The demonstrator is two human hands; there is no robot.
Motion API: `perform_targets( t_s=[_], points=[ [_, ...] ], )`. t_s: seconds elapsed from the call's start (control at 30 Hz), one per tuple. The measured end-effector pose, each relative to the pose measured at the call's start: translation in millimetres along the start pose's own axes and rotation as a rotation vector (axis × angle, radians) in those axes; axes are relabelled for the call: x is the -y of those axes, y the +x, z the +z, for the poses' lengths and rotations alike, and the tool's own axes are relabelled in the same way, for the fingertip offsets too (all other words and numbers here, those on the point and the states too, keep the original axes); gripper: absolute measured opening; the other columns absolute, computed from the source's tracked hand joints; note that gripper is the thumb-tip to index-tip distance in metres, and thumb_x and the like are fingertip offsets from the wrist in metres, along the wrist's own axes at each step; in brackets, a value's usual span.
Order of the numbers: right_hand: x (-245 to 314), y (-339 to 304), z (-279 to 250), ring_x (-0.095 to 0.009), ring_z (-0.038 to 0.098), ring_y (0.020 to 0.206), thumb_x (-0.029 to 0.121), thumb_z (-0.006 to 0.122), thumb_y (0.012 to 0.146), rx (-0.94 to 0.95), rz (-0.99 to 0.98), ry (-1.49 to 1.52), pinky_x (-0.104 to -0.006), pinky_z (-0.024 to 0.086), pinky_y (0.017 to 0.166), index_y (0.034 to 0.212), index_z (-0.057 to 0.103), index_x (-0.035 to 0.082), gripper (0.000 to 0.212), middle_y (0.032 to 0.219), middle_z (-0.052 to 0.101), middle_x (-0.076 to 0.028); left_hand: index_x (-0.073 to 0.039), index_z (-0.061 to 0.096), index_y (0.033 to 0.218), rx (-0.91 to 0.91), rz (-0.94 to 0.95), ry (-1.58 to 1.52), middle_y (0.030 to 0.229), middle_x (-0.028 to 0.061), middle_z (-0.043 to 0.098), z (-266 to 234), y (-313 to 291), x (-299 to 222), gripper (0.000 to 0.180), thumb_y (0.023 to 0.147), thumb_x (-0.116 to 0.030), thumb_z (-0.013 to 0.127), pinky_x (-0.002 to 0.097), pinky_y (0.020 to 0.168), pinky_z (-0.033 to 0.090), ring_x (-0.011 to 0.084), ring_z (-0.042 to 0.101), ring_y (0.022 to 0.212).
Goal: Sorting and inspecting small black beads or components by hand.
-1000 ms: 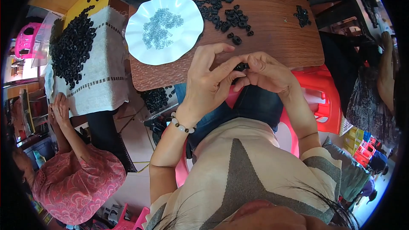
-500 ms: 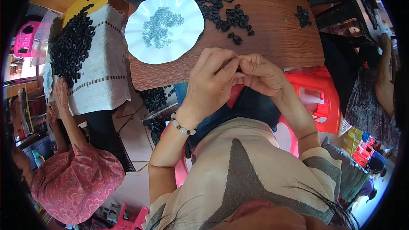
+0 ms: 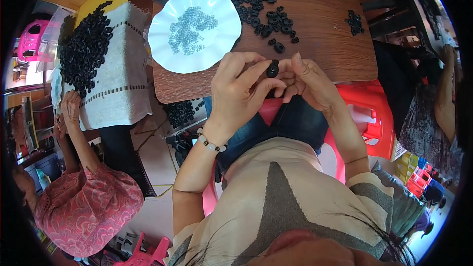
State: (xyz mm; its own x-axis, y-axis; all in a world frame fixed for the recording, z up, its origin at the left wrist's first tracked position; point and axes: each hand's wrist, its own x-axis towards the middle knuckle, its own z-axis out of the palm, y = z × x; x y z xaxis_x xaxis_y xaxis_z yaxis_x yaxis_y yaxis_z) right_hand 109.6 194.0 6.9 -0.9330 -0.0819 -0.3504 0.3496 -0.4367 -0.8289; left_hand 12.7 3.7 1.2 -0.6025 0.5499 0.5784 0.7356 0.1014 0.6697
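A small black plastic piece that looks like a cord lock (image 3: 272, 68) is held over the table's near edge. The bent fingers of my left hand (image 3: 236, 86) grip it at the fingertips, with the thumb lower down. My right hand (image 3: 315, 83) is close on the other side, its thumb raised and its fingers loosely bent, their tips beside the piece. Beyond my left hand, a white wavy-rimmed plate (image 3: 227, 44) holds a heap of tiny clear-grey springs (image 3: 189, 29). Several more black pieces (image 3: 276, 22) lie loose to the plate's right.
A small black cluster (image 3: 354, 22) lies at the right of the brown wooden table (image 3: 325, 54). At left, a person's hand (image 3: 71, 106) touches a large pile of black pieces (image 3: 86, 49) by a pale cloth (image 3: 130, 69). A red stool (image 3: 379, 118) stands at right.
My hands have moved slightly apart, and the black piece now shows between them. My right thumb has lifted away from my left fingers. The view has shifted a little.
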Motion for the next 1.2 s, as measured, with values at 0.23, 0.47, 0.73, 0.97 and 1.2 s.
perform_targets(
  t_s=[0.23,0.47,0.73,0.97,1.2],
  points=[
    [7.6,-1.3,1.8,-0.007,0.064,0.075,0.040,0.066,0.103,-0.102,-0.158,-0.317,-0.0214,0.055,0.065,0.113,0.069,0.001,0.040,0.095,0.072,-0.005,-0.002,0.076,0.102,0.013,0.006,0.027,0.102,0.0093,0.067,-0.2,1.6,-0.4,0.035,0.070,-0.013,0.087,0.0379,0.076,0.054,0.0284,0.064,0.091],
    [14.2,8.1,3.4,-0.005,0.062,0.075,0.027,0.073,0.099,-0.076,-0.150,-0.378,-0.0219,0.052,0.066,0.102,0.068,0.005,0.023,0.087,0.070,0.001,-0.002,0.076,0.105,0.028,0.015,0.055,0.102,0.0093,0.067,-0.3,1.5,-1.8,0.034,0.074,-0.012,0.086,0.0377,0.076,0.054,0.0290,0.064,0.092],
    [122.6,37.0,-25.4,-0.003,0.059,0.070,0.037,0.071,0.098,-0.307,-0.623,-0.929,-0.0219,0.047,0.066,0.099,0.073,0.012,0.026,0.079,0.065,0.006,-0.002,0.077,0.112,0.010,-0.088,-0.008,0.096,0.0109,0.070,2.8,-2.6,0.1,0.025,0.088,-0.002,0.078,0.0289,0.064,0.052,0.0211,0.066,0.073],
    [226.8,87.2,-51.7,-0.013,0.067,0.076,0.027,0.065,0.102,-0.827,-0.732,-0.991,-0.0298,0.055,0.066,0.126,0.068,-0.004,0.040,0.088,0.072,-0.006,-0.002,0.076,0.105,0.061,-0.120,-0.005,0.095,0.0111,0.069,2.7,-9.4,5.1,0.017,0.088,-0.003,0.074,0.0381,0.067,0.054,0.0303,0.068,0.079],
    [153.4,77.2,-68.8,-0.008,0.065,0.084,0.026,0.068,0.102,-0.518,-0.990,-1.218,-0.0257,0.053,0.077,0.107,0.076,0.004,0.024,0.096,0.075,-0.001,-0.003,0.075,0.102,0.078,-0.093,-0.059,0.091,0.0104,0.067,6.2,0.0,-4.8,0.013,0.089,-0.005,0.072,0.0384,0.066,0.054,0.0305,0.068,0.078]
  ],
)
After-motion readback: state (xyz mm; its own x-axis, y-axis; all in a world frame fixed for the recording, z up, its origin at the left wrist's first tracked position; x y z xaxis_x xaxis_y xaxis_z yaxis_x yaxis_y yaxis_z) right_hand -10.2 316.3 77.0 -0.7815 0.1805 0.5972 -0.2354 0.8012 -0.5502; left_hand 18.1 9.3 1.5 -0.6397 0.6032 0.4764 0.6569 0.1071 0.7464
